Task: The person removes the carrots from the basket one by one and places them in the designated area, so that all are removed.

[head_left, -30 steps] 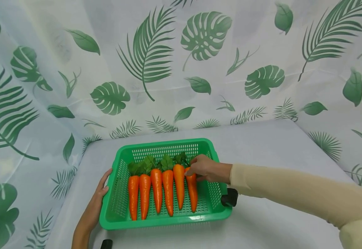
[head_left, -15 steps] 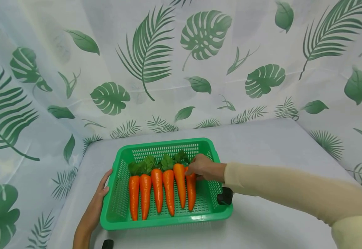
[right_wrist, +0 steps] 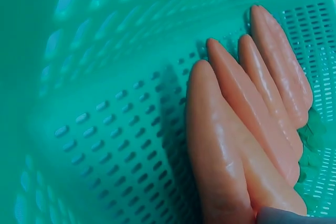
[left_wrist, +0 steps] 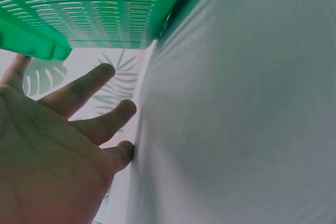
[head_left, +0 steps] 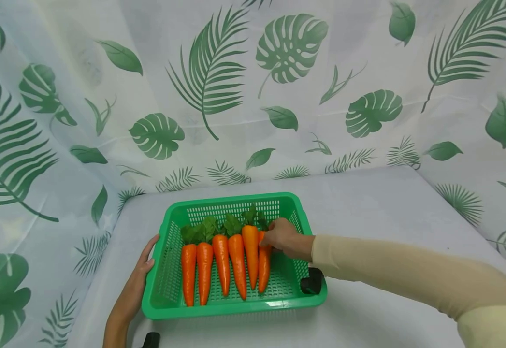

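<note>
A green plastic basket (head_left: 235, 309) holds several orange carrots (head_left: 221, 266) in a row, leafy tops toward the back. My right hand (head_left: 284, 238) pinches the rightmost carrot (head_left: 264, 268) near its top, the tip pointing toward me. That carrot lies against its neighbour; in the right wrist view its tapered end (right_wrist: 210, 135) shows closest, while the fingers are mostly out of sight. Against the basket's left rim rests my left hand (head_left: 134, 285). In the left wrist view, the left hand's fingers (left_wrist: 84, 90) are spread and fairly straight beside the basket's slotted wall.
The basket stands on a table with a white cloth (head_left: 366, 203). Behind and at both sides hangs a white curtain with a green leaf print (head_left: 209, 72). Inside the basket, slotted floor (right_wrist: 115, 145) shows to the right of the carrots.
The rightmost carrot has shifted left in my right hand, its tip swinging left until it lies by the neighbouring carrot. My left hand stays on the rim.
</note>
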The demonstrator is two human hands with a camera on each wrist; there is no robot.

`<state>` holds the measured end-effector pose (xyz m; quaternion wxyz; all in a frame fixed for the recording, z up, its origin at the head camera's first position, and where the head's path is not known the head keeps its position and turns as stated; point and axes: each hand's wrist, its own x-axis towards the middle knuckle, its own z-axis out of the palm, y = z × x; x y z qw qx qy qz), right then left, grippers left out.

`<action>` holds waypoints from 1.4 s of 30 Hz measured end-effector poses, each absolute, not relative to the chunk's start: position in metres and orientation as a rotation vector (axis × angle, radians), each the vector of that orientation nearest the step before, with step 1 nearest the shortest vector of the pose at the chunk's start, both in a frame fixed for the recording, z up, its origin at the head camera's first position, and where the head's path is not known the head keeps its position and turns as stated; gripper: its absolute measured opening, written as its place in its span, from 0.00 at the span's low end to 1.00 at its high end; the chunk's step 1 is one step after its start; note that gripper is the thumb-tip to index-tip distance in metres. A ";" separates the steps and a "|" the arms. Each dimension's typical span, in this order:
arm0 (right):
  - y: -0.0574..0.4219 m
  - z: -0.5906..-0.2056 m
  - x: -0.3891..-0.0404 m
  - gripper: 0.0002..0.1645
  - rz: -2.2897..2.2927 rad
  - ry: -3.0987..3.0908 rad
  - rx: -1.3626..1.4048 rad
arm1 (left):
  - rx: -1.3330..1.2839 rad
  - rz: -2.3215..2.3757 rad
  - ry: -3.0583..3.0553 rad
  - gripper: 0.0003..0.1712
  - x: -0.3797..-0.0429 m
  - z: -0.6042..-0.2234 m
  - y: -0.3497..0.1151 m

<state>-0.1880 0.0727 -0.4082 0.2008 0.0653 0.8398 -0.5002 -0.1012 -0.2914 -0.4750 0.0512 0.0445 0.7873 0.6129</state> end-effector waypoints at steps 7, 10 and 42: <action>0.074 -0.408 -0.187 0.36 -1.401 2.376 0.157 | 0.137 1.848 2.417 0.33 -0.101 -0.475 -0.290; 0.075 -0.407 -0.189 0.36 -1.414 2.373 0.148 | 0.133 1.847 2.422 0.33 -0.101 -0.474 -0.290; 0.085 -0.376 -0.192 0.37 -1.620 2.179 0.132 | 0.153 1.857 2.422 0.33 -0.101 -0.475 -0.291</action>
